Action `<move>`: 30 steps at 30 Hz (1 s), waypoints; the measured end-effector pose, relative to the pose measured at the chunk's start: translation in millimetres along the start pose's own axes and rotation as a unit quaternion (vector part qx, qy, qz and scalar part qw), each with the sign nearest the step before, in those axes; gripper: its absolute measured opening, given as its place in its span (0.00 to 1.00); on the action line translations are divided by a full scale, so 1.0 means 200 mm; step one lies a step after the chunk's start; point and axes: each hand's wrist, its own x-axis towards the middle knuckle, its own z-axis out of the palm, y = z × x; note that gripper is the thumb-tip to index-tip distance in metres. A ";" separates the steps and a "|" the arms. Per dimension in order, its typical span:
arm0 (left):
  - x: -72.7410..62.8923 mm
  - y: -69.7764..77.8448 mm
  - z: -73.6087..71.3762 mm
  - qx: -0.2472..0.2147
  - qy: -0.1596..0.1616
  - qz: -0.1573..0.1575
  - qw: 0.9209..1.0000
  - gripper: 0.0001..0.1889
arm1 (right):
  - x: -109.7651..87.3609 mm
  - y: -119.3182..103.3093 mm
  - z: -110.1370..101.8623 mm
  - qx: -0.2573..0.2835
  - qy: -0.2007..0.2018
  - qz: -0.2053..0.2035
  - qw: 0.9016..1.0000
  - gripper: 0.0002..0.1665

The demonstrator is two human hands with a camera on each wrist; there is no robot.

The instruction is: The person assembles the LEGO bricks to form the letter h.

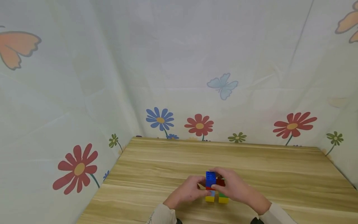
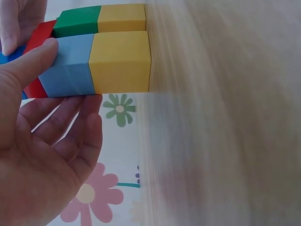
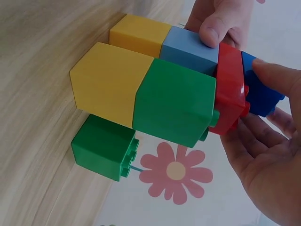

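Two columns of toy building bricks stand side by side. One is a yellow brick point(image 2: 120, 63) under a light blue brick point(image 2: 70, 66); the other has a yellow brick point(image 3: 113, 82) under a green brick point(image 3: 176, 101). Across their tops lies a red brick point(image 3: 229, 82), leaving some green studs bare. A blue brick point(image 1: 210, 178) sits on the red one, and my right hand point(image 1: 236, 186) pinches it, thumb on its side. My left hand point(image 1: 190, 190) grips the light blue brick between thumb and fingers, the fingers partly hidden behind it.
A separate green brick point(image 3: 103, 146) stands on the wooden table point(image 1: 156, 161) beside the columns, in the right wrist view. A pale curtain point(image 1: 179, 62) printed with flowers and butterflies hangs behind the table and at its sides.
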 end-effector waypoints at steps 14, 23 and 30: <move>-0.01 -0.02 -0.01 0.006 0.008 -0.020 1.000 0.15 | -0.08 0.11 -0.11 0.001 0.073 -0.014 0.997 0.24; -0.02 -0.01 -0.02 -0.001 0.015 -0.021 1.000 0.15 | -0.09 0.20 -0.15 -0.036 0.084 0.017 0.996 0.19; -0.01 0.00 -0.02 0.001 0.008 -0.031 0.999 0.15 | -0.09 0.33 -0.11 -0.044 0.037 0.051 0.997 0.25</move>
